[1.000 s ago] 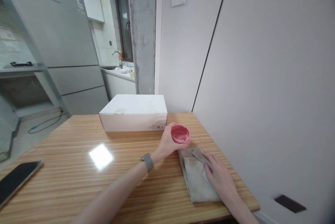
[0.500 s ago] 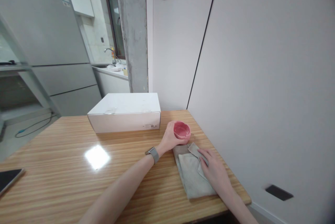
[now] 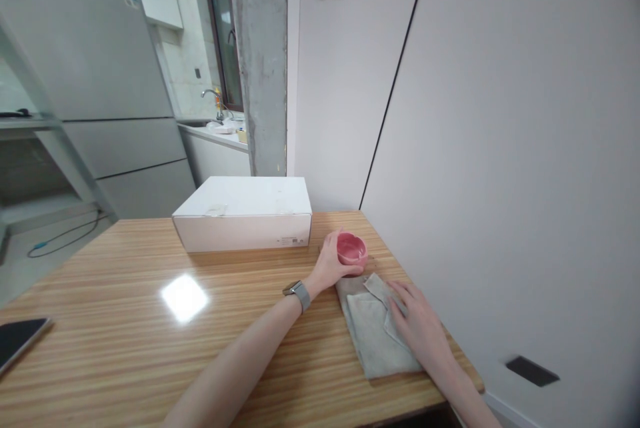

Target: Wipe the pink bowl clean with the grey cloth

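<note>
My left hand [image 3: 331, 264] is wrapped round a small pink bowl [image 3: 351, 250], holding it just above or on the wooden table [image 3: 150, 348] near the far right corner. A watch sits on that wrist. My right hand [image 3: 419, 325] lies flat with fingers spread on a folded grey cloth [image 3: 370, 335] by the table's right edge. The bowl is just beyond the cloth's far end.
A white cardboard box [image 3: 245, 213] stands at the back of the table, left of the bowl. A dark phone [image 3: 17, 341] lies at the left edge. A white wall runs close along the right side. A fridge [image 3: 95, 81] and a kitchen counter are behind.
The view has shifted slightly. My left hand keeps hold of the pink bowl, now a little farther from me; my right hand stays on the cloth.
</note>
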Demonstrator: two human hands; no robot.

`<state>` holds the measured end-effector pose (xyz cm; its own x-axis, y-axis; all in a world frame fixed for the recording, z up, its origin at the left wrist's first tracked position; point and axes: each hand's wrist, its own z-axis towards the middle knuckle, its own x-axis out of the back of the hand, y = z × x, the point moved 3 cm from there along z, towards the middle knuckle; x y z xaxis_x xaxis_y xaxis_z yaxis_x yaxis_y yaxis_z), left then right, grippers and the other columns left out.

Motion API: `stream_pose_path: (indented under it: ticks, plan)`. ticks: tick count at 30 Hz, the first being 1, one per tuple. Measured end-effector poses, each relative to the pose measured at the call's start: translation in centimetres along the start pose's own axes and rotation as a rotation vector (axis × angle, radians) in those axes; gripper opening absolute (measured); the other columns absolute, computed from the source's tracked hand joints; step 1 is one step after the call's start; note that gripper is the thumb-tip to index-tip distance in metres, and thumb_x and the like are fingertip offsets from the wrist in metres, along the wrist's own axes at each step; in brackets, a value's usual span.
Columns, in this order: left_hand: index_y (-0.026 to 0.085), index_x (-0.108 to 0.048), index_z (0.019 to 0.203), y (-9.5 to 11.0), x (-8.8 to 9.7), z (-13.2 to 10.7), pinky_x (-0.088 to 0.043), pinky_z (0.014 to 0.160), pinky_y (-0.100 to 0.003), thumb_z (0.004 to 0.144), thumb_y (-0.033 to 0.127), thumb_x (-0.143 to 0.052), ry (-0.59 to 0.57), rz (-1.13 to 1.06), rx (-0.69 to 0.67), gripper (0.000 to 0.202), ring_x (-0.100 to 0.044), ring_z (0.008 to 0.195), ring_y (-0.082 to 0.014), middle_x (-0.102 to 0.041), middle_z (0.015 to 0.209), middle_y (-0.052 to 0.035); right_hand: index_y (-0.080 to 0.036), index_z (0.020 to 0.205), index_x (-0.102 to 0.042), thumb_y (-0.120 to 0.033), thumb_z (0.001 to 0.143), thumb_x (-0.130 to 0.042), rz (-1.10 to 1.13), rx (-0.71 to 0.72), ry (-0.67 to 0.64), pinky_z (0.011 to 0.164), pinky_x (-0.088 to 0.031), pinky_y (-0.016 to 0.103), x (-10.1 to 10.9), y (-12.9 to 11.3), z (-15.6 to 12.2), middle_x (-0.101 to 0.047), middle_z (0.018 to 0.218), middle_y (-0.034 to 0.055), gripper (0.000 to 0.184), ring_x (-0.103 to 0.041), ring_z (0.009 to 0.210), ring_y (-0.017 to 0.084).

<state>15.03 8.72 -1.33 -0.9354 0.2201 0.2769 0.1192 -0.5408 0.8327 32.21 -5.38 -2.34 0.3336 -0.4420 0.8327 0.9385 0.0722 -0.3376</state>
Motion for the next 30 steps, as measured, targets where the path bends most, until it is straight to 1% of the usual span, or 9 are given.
stream_pose_path:
  ticks: [3,5,10,12,15,18,21,25,30]
  plan:
    - [0.017,-0.019,0.145,1.9,1.8,-1.3,-0.013,0.113,-0.053,0.057,0.046,-0.081,-0.058,0.000,0.078,0.111,-0.012,0.141,-0.0352,-0.020,0.151,-0.0200,-0.017,0.119,-0.055,-0.030,0.090,-0.039,-0.014,0.014,0.108,0.098,-0.042,0.041,1.2,-0.6,0.1,-0.058,0.119,0.0107,0.035,-0.054,0.111,0.024]
    - [0.021,-0.020,0.146,4.3,4.1,-3.1,-0.012,0.114,-0.052,0.074,0.046,-0.069,-0.083,-0.012,0.076,0.090,-0.008,0.143,-0.0307,-0.015,0.154,-0.0151,-0.018,0.118,-0.056,-0.033,0.091,-0.039,-0.008,0.027,0.174,0.099,-0.042,0.042,2.1,-1.5,0.0,-0.058,0.119,0.0108,0.035,-0.054,0.111,0.023]
    - [0.028,-0.050,0.127,8.9,11.9,-9.9,-0.032,0.110,-0.043,0.088,0.036,-0.052,-0.085,0.171,0.062,0.040,-0.037,0.133,-0.0239,-0.038,0.145,-0.0080,-0.021,0.115,-0.057,-0.039,0.092,-0.040,0.050,0.058,0.279,0.097,-0.043,0.042,2.9,-6.4,-1.2,-0.062,0.115,0.0097,0.034,-0.057,0.108,0.024]
    - [0.028,-0.054,0.122,8.9,14.5,-12.7,-0.038,0.106,-0.041,0.088,0.031,-0.051,-0.034,0.314,0.075,0.034,-0.044,0.127,-0.0229,-0.042,0.141,-0.0077,-0.021,0.114,-0.056,-0.039,0.092,-0.040,0.114,0.064,0.314,0.092,-0.047,0.040,2.0,-9.6,-2.1,-0.065,0.110,0.0097,0.032,-0.061,0.103,0.023]
    - [0.024,-0.056,0.116,7.2,17.1,-16.5,-0.041,0.102,-0.041,0.088,0.027,-0.050,0.096,0.540,0.107,0.029,-0.049,0.122,-0.0228,-0.047,0.134,-0.0101,-0.022,0.109,-0.055,-0.037,0.095,-0.039,0.241,0.136,0.234,0.080,-0.052,0.034,-0.7,-15.0,-3.4,-0.067,0.101,0.0085,0.026,-0.065,0.091,0.020]
    - [0.020,-0.060,0.099,5.4,17.9,-19.3,-0.048,0.088,-0.036,0.090,0.024,-0.045,0.115,0.721,0.170,0.018,-0.060,0.100,-0.0202,-0.061,0.107,-0.0092,-0.021,0.092,-0.056,-0.034,0.097,-0.034,0.282,0.216,0.112,0.061,-0.048,0.026,-3.8,-19.7,-4.3,-0.066,0.077,0.0044,0.027,-0.064,0.067,0.016]
    - [0.020,-0.057,0.075,4.7,17.8,-20.9,-0.047,0.068,-0.032,0.091,0.025,-0.040,0.011,0.912,0.269,0.024,-0.062,0.075,-0.0195,-0.063,0.078,-0.0049,-0.022,0.070,-0.051,-0.030,0.098,-0.030,0.159,0.266,0.005,0.050,-0.036,0.026,-6.1,-22.6,-4.7,-0.060,0.061,0.0003,0.035,-0.059,0.053,0.014]
    - [0.021,-0.057,0.072,4.8,17.6,-21.2,-0.040,0.059,-0.029,0.091,0.025,-0.041,-0.098,1.025,0.318,0.025,-0.062,0.066,-0.0197,-0.066,0.071,-0.0028,-0.022,0.069,-0.049,-0.023,0.096,-0.033,0.023,0.299,-0.069,0.051,-0.028,0.027,-7.2,-23.6,-5.1,-0.060,0.062,0.0003,0.031,-0.058,0.053,0.015]
    - [0.022,-0.056,0.067,4.6,17.8,-21.2,-0.035,0.056,-0.028,0.092,0.028,-0.039,-0.109,1.048,0.309,0.031,-0.063,0.063,-0.0192,-0.066,0.066,-0.0020,-0.022,0.071,-0.048,-0.020,0.093,-0.039,0.030,0.288,-0.164,0.054,-0.027,0.027,-7.3,-23.3,-5.4,-0.061,0.064,-0.0010,0.024,-0.059,0.057,0.016]
